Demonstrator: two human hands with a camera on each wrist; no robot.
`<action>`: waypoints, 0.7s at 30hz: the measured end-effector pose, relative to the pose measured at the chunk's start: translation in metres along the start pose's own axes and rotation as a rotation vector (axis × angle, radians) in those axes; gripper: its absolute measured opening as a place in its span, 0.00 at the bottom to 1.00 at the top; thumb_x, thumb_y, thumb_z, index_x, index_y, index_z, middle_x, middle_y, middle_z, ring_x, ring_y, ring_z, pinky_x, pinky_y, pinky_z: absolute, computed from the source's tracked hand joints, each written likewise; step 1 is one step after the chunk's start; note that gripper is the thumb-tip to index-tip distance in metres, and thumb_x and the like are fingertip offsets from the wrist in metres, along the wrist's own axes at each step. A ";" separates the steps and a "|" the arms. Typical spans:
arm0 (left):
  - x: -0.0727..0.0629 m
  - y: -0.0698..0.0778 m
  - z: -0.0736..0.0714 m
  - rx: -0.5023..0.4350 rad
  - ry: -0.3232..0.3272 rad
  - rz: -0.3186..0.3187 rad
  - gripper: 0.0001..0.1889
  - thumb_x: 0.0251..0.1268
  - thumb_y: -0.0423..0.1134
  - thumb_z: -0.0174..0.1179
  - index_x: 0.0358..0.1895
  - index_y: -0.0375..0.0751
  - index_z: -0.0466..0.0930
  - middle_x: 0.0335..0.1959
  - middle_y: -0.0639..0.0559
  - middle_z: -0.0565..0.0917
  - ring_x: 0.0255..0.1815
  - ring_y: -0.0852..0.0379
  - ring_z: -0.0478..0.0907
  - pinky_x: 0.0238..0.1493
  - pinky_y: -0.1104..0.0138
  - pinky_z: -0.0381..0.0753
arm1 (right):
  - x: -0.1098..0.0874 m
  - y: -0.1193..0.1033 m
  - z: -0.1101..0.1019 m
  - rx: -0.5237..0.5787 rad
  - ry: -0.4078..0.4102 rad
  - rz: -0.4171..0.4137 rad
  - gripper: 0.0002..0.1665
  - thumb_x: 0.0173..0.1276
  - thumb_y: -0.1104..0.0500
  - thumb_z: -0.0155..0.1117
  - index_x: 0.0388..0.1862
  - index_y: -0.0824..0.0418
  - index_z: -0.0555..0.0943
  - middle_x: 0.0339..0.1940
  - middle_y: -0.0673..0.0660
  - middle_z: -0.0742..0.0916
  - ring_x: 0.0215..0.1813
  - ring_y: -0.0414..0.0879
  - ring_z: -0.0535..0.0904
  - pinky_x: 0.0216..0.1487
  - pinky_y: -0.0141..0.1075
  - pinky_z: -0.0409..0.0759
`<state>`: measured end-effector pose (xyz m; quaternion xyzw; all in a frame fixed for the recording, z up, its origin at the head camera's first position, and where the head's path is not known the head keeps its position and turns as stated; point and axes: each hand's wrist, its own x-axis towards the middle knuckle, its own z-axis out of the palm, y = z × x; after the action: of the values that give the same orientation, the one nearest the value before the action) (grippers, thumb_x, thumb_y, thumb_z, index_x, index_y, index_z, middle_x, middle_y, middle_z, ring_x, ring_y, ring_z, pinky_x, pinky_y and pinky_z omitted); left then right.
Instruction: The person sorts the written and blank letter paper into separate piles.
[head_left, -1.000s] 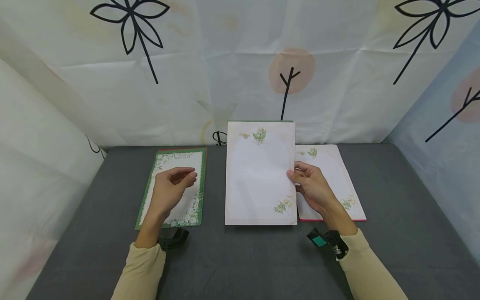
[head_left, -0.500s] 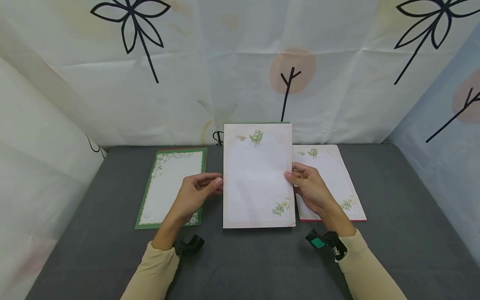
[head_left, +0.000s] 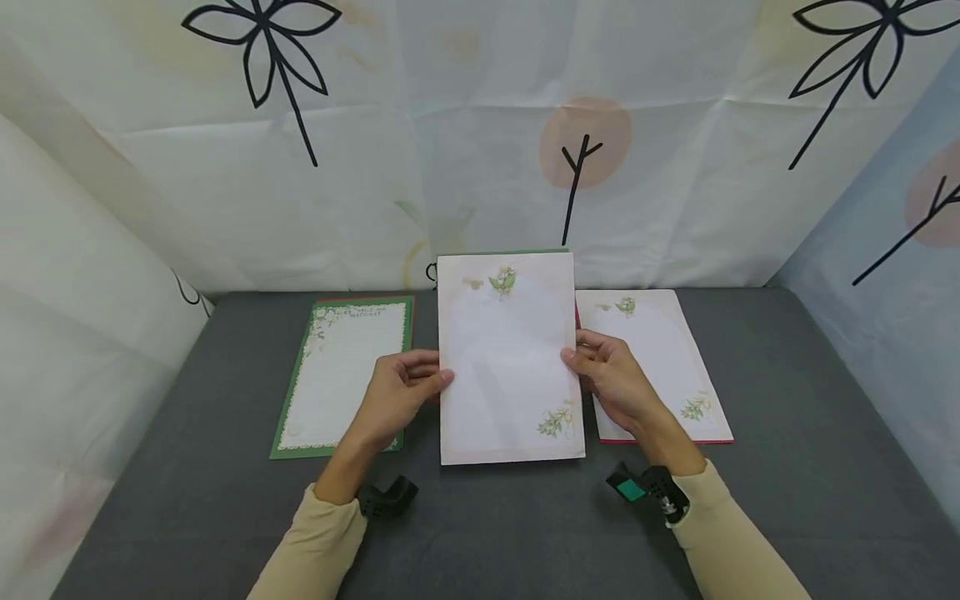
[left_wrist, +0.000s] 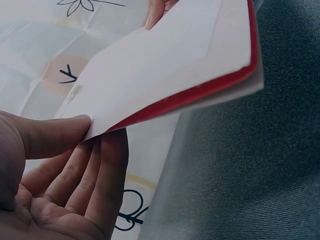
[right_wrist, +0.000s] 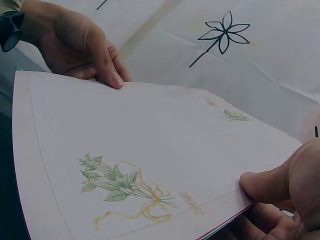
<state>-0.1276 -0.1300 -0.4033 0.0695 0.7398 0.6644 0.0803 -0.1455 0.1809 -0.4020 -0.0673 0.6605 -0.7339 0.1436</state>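
Here, pinching floral paper stack (head_left: pixel 504 358) by opposite long edges with left hand (head_left: pixel 393 396) and right hand (head_left: pixel 617 375). Holds it above dark tabletop (head_left: pixel 510 533), lengthwise away from person, equally near both hands; gripped slightly farther up on right side.

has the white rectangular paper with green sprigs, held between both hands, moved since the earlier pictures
Yes. Against the fixed black tree print with a peach crown, the white sprigged paper has shifted left and lower in the head view.
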 end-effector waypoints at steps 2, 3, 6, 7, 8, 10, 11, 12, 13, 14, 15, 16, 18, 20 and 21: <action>0.000 0.000 0.001 -0.001 0.019 0.000 0.18 0.68 0.25 0.63 0.58 0.20 0.77 0.44 0.32 0.86 0.37 0.61 0.86 0.41 0.61 0.87 | 0.000 0.000 0.000 0.003 -0.004 -0.005 0.25 0.80 0.67 0.52 0.71 0.77 0.66 0.54 0.59 0.87 0.51 0.44 0.86 0.50 0.37 0.84; 0.000 0.000 0.002 0.000 0.029 -0.001 0.18 0.68 0.25 0.64 0.58 0.20 0.77 0.44 0.33 0.86 0.37 0.61 0.86 0.41 0.62 0.87 | 0.000 0.000 0.000 0.002 -0.006 -0.009 0.25 0.80 0.67 0.52 0.71 0.77 0.66 0.54 0.59 0.87 0.51 0.45 0.86 0.50 0.37 0.84; -0.001 0.001 0.003 -0.002 0.053 0.009 0.17 0.67 0.24 0.64 0.56 0.19 0.78 0.42 0.34 0.86 0.38 0.61 0.87 0.41 0.64 0.87 | 0.000 0.001 0.000 -0.002 -0.004 -0.015 0.25 0.80 0.67 0.54 0.70 0.77 0.67 0.53 0.59 0.88 0.51 0.45 0.86 0.49 0.37 0.85; -0.001 0.001 0.003 -0.003 0.060 0.013 0.17 0.67 0.24 0.64 0.56 0.19 0.78 0.42 0.34 0.86 0.38 0.61 0.87 0.41 0.65 0.86 | 0.001 0.001 0.001 -0.006 -0.001 -0.017 0.24 0.79 0.67 0.55 0.70 0.77 0.68 0.53 0.58 0.88 0.50 0.45 0.86 0.49 0.37 0.85; -0.001 0.001 0.003 -0.005 0.067 0.018 0.16 0.67 0.24 0.64 0.55 0.19 0.79 0.42 0.34 0.86 0.38 0.61 0.87 0.41 0.66 0.86 | 0.001 0.001 0.001 -0.012 0.003 -0.021 0.24 0.79 0.67 0.55 0.69 0.77 0.69 0.52 0.57 0.88 0.50 0.45 0.86 0.49 0.37 0.85; -0.001 0.001 0.004 -0.009 0.081 0.029 0.15 0.67 0.24 0.64 0.54 0.19 0.79 0.41 0.35 0.87 0.38 0.61 0.87 0.41 0.68 0.86 | 0.001 0.002 0.002 -0.015 0.019 -0.027 0.24 0.77 0.68 0.58 0.67 0.78 0.70 0.49 0.55 0.89 0.48 0.44 0.86 0.48 0.35 0.84; -0.001 0.001 0.004 -0.011 0.090 0.029 0.15 0.67 0.23 0.64 0.54 0.19 0.80 0.41 0.35 0.87 0.38 0.61 0.87 0.40 0.68 0.86 | 0.001 0.002 0.002 -0.018 0.027 -0.033 0.24 0.76 0.68 0.59 0.66 0.79 0.71 0.47 0.55 0.89 0.47 0.44 0.86 0.47 0.34 0.84; -0.001 0.001 0.004 -0.012 0.099 0.030 0.15 0.66 0.23 0.64 0.54 0.19 0.80 0.40 0.36 0.87 0.37 0.61 0.87 0.40 0.68 0.86 | 0.001 0.002 0.002 -0.018 0.037 -0.038 0.23 0.75 0.69 0.61 0.65 0.79 0.71 0.45 0.53 0.89 0.46 0.43 0.86 0.46 0.34 0.84; -0.001 0.001 0.004 -0.012 0.108 0.030 0.14 0.66 0.23 0.64 0.53 0.20 0.80 0.40 0.36 0.87 0.37 0.62 0.87 0.40 0.68 0.86 | 0.002 0.002 0.003 -0.019 0.049 -0.043 0.23 0.74 0.70 0.62 0.63 0.80 0.72 0.42 0.53 0.89 0.44 0.43 0.86 0.45 0.33 0.84; -0.001 0.001 0.004 -0.015 0.115 0.031 0.14 0.66 0.23 0.64 0.53 0.20 0.80 0.39 0.36 0.87 0.37 0.62 0.87 0.39 0.68 0.86 | 0.001 0.002 0.003 -0.021 0.062 -0.052 0.23 0.72 0.70 0.63 0.62 0.81 0.73 0.40 0.52 0.89 0.42 0.42 0.86 0.44 0.32 0.84; -0.001 0.001 0.003 -0.018 0.121 0.033 0.14 0.66 0.23 0.64 0.53 0.19 0.80 0.39 0.37 0.87 0.36 0.62 0.87 0.39 0.68 0.86 | 0.002 0.002 0.003 -0.025 0.075 -0.061 0.22 0.71 0.71 0.64 0.60 0.81 0.74 0.38 0.51 0.89 0.40 0.41 0.85 0.43 0.31 0.84; -0.001 0.000 0.003 -0.020 0.126 0.032 0.14 0.66 0.23 0.64 0.52 0.19 0.80 0.38 0.37 0.87 0.36 0.62 0.86 0.39 0.68 0.86 | 0.002 0.002 0.004 -0.030 0.088 -0.070 0.20 0.70 0.72 0.65 0.57 0.82 0.75 0.35 0.51 0.88 0.38 0.41 0.85 0.41 0.31 0.83; -0.001 0.000 0.003 -0.026 0.128 0.040 0.14 0.66 0.22 0.64 0.52 0.19 0.80 0.38 0.38 0.86 0.36 0.62 0.86 0.38 0.68 0.86 | 0.002 0.003 0.004 -0.042 0.112 -0.087 0.16 0.67 0.73 0.67 0.51 0.81 0.77 0.32 0.51 0.88 0.35 0.40 0.83 0.38 0.30 0.83; -0.001 0.000 0.003 -0.031 0.126 0.048 0.14 0.66 0.22 0.64 0.52 0.19 0.80 0.37 0.38 0.86 0.35 0.62 0.86 0.38 0.68 0.86 | 0.002 0.003 0.004 -0.054 0.128 -0.104 0.12 0.66 0.73 0.68 0.45 0.79 0.79 0.29 0.51 0.87 0.34 0.40 0.82 0.36 0.30 0.82; -0.001 0.000 0.003 -0.032 0.124 0.051 0.14 0.66 0.22 0.64 0.52 0.19 0.80 0.37 0.38 0.87 0.35 0.62 0.86 0.38 0.68 0.86 | 0.002 0.004 0.004 -0.058 0.133 -0.110 0.11 0.65 0.73 0.69 0.43 0.79 0.79 0.28 0.51 0.87 0.33 0.40 0.82 0.36 0.30 0.82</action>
<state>-0.1263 -0.1275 -0.4036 0.0459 0.7306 0.6810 0.0185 -0.1455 0.1764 -0.4055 -0.0587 0.6849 -0.7241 0.0566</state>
